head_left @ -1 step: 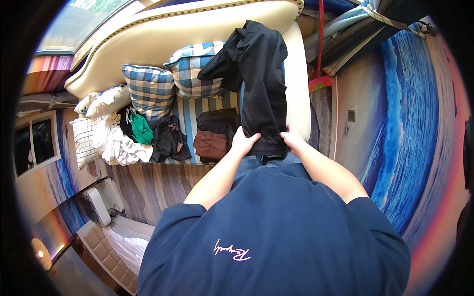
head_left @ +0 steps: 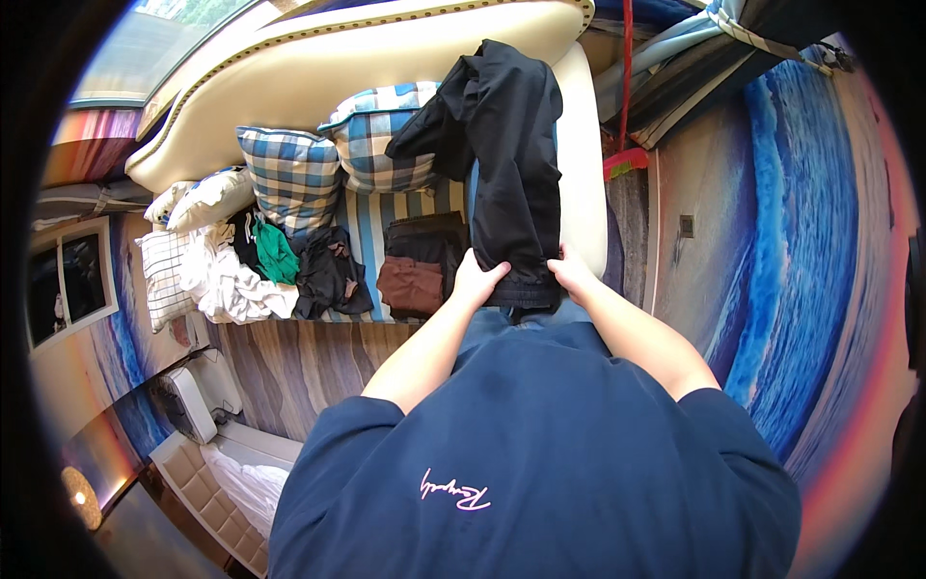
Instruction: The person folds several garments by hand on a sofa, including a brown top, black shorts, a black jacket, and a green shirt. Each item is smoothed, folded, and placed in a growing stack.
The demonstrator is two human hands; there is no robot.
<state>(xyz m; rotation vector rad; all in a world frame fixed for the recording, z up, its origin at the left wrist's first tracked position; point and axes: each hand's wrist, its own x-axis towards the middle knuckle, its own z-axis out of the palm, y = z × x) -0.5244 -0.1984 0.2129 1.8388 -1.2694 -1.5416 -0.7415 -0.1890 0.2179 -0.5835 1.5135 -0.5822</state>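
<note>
Black trousers [head_left: 511,164] stretch up over the right end of the sofa, their legs bunched against the backrest. My left hand [head_left: 480,275] grips the left side of the elastic waistband, thumb on top. My right hand [head_left: 569,268] is closed on the waistband's right side. Just left of the trousers lies a folded stack of dark and brown clothes [head_left: 413,282] on the striped seat. Further left are loose piles of white clothes [head_left: 217,275], a green garment [head_left: 275,253] and black garments [head_left: 328,275].
Checked pillows [head_left: 287,174] line the cream sofa back [head_left: 338,43]. A red-handled broom [head_left: 625,159] stands right of the sofa. A tan padded seat [head_left: 193,492] with white fabric [head_left: 246,478] is at lower left, near a white appliance [head_left: 193,400]. Printed floor [head_left: 289,367] surrounds the sofa.
</note>
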